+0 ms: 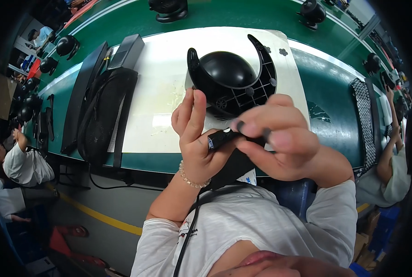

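Black plastic, small and elongated: a dark part held at centre frame between both hands, long axis running roughly left to right, tilted slightly up toward the right; left hand clenched on its left end, thumb and forefinger raised above, a bead bracelet at the wrist; right hand closed over the right end, fingertips pinching from above, blurred; exact shape of the part hard to tell. Both hands equally near, the part bridging them, lifted clear of the surface. Just beyond, upper centre, a black domed fan housing with a curved horned bracket, lying on the white mat; apart from the hands, directly behind the part. Left of frame, a black mesh grille and flat black bars on the green surface; more round black housings toward the upper left. Other seated workers at the left edge and right edge.
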Action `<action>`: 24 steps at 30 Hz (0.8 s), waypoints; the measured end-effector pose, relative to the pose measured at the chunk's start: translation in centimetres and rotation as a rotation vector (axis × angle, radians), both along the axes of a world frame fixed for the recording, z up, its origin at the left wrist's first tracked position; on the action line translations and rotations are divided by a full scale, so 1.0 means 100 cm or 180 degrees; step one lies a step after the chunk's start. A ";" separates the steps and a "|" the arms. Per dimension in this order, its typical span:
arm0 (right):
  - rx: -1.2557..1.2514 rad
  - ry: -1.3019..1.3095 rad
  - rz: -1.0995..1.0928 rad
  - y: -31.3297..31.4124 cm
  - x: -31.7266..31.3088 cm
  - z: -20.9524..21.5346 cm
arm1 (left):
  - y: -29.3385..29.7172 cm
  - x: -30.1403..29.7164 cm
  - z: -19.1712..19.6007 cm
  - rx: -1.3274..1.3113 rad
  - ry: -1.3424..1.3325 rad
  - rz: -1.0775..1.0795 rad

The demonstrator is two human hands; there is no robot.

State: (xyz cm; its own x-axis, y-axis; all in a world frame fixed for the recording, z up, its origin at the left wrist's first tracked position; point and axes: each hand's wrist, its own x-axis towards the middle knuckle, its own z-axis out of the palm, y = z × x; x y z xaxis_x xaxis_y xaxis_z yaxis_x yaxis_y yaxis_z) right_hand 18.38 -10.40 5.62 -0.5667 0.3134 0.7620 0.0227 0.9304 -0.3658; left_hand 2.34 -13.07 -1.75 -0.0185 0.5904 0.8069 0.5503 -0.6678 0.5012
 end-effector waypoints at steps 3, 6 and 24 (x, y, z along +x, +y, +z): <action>-0.0098 -0.0103 0.0145 0.002 -0.013 0.009 | -0.001 0.000 0.004 0.0037 0.0142 0.0072; -0.0181 -0.0277 0.0246 0.000 -0.016 0.015 | -0.001 0.002 -0.005 -0.0167 -0.0111 -0.0003; -0.1848 -0.0146 0.0211 0.024 -0.020 0.018 | -0.001 0.000 0.003 -0.0082 -0.0001 -0.0025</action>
